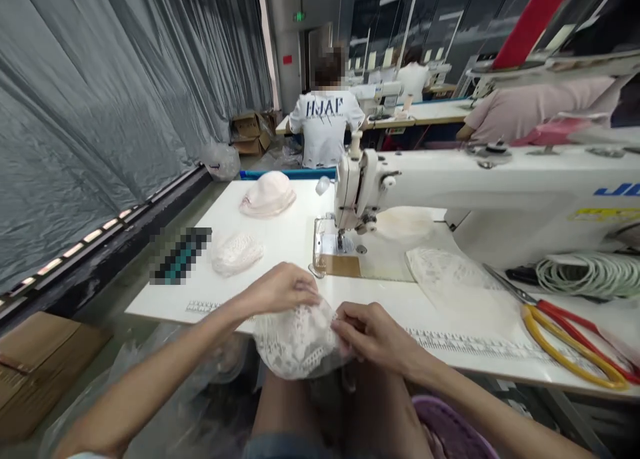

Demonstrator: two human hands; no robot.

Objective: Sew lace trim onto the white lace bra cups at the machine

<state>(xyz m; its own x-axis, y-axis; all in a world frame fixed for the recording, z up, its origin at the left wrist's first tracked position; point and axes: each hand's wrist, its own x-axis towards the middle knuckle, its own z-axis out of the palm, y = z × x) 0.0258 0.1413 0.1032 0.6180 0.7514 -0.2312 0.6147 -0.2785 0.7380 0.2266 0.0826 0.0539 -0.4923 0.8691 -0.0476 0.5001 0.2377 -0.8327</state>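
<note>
Both hands grip a white lace piece (295, 344) at the near edge of the white sewing table (280, 239), over my lap. My left hand (280, 287) curls over its top with fingers closed on the lace. My right hand (373, 335) pinches its right edge. The white sewing machine (450, 192) stands just beyond, its needle area (343, 240) a short way past my hands.
A folded lace piece (235, 253) and a pale pink cup stack (267, 195) lie on the table's left. Sheer lace fabric (455, 279), red and yellow scissors (570, 332) and coiled white cord (585, 275) lie right. A purple basket (450, 432) sits below. A person in a white shirt (325, 122) works ahead.
</note>
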